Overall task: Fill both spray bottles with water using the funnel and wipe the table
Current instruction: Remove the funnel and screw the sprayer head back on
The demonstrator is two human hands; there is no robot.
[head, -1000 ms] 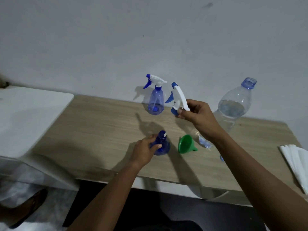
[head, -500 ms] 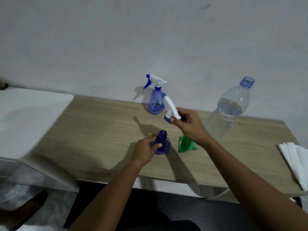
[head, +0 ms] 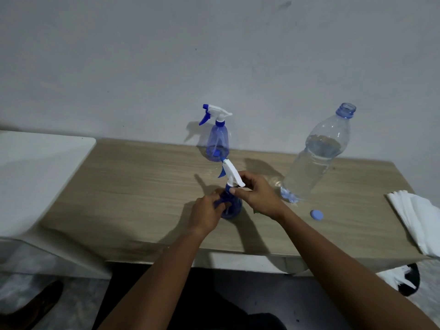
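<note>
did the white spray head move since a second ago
Yes. The spray head in the right hand came down from beside the back spray bottle onto the near bottle held by the left hand.

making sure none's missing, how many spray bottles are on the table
2. The back spray bottle stands capped near the wall. The front spray bottle is gripped by the left hand, while the right hand holds its trigger head at the neck.
</note>
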